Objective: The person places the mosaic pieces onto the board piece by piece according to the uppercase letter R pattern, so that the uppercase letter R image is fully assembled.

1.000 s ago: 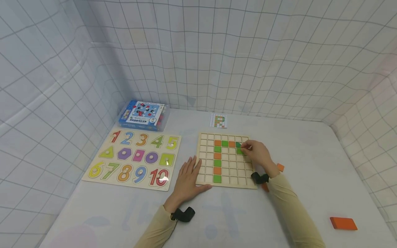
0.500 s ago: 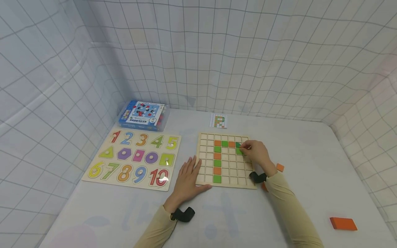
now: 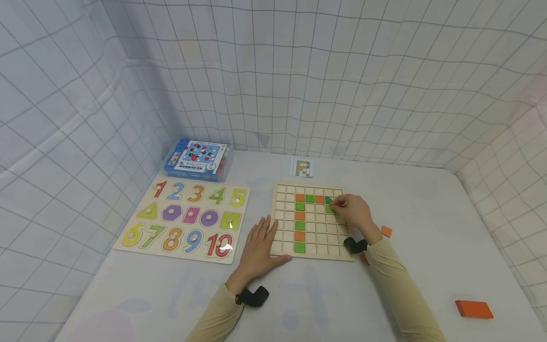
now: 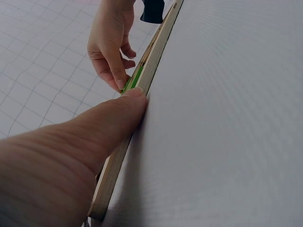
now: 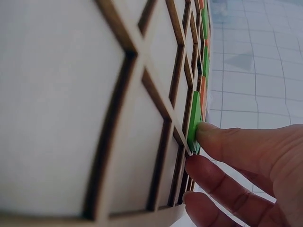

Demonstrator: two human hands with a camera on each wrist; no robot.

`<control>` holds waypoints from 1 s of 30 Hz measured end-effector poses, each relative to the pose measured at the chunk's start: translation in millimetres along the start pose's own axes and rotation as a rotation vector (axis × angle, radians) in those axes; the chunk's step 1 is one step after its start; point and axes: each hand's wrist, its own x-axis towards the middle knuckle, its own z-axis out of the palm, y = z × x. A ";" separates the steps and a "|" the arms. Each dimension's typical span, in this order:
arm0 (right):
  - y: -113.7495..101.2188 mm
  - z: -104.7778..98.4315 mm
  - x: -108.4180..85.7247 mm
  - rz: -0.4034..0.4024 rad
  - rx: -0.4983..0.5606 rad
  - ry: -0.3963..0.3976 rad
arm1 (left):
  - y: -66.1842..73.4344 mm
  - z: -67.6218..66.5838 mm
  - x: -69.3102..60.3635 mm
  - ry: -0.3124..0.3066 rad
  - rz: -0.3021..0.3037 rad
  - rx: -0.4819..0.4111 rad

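A wooden grid board point(image 3: 312, 241) holds a column and a short upper row of orange and green tiles. Against its left and front edges, my left hand point(image 3: 256, 251) rests with fingers spread, its thumb on the board's rim point(image 4: 113, 179) in the left wrist view. My right hand point(image 3: 355, 211) is at the upper right of the grid, thumb and fingers pinching at a green tile point(image 3: 329, 208). In the right wrist view, the thumb of this hand point(image 5: 251, 165) touches the green tile point(image 5: 193, 123); its far side is hidden.
A number and shape puzzle point(image 3: 175, 218) lies left, with a blue box point(image 3: 196, 159) behind it. The small pattern card point(image 3: 301, 167) is beyond the board. To the right are a loose orange tile point(image 3: 386, 231) and an orange block point(image 3: 474, 309); another orange piece point(image 3: 364, 258) is partly hidden by the right wrist.
My right hand and forearm have shifted slightly left, with the fingers still at the green tile. My left hand has stayed in place.
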 end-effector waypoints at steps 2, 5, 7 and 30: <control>-0.1 0.3 0.2 0.004 -0.004 -0.003 | -0.3 0.4 -0.2 0.003 0.001 -0.003; -1.3 0.3 0.2 0.012 -0.014 -0.016 | -0.8 1.5 0.2 -0.009 -0.009 0.004; -2.9 0.0 -0.1 0.018 -0.018 -0.025 | -0.7 1.8 0.5 -0.023 -0.022 0.012; 7.4 -11.7 -11.6 -0.135 0.089 0.016 | 1.0 -0.6 0.9 -0.021 -0.018 0.019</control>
